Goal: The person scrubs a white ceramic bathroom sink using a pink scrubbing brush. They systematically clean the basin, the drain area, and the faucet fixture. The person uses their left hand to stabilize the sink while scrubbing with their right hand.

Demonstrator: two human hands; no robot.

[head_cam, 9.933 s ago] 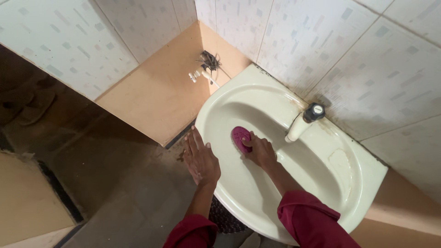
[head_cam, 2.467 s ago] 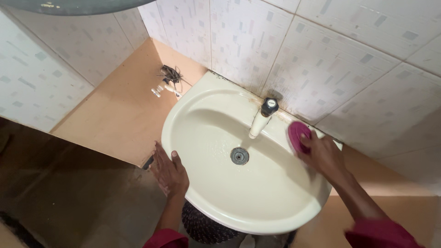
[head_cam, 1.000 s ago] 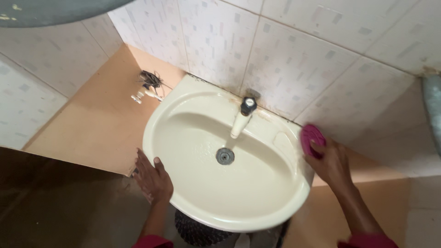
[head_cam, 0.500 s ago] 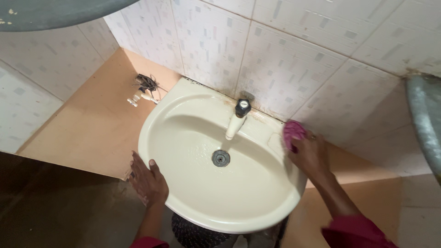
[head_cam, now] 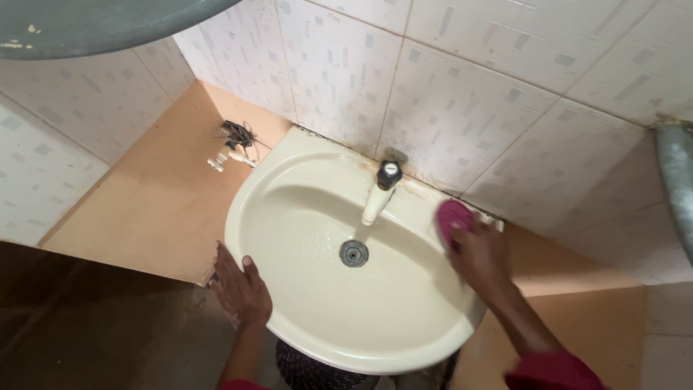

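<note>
Sink (head_cam: 404,339), cream-coloured and fixed to the tiled wall (head_cam: 462,94), fills the middle of the view. At its left rim the left hand (head_cam: 240,289) rests flat, fingers spread along the edge. Further right the drain (head_cam: 354,253) sits below the tap (head_cam: 380,193). On the back right ledge the right hand (head_cam: 480,256) presses a pink scrubber (head_cam: 451,217) against the basin, fingers apparently curled round it, though blurred. A grey pipe (head_cam: 675,180) runs down the far right.
</note>
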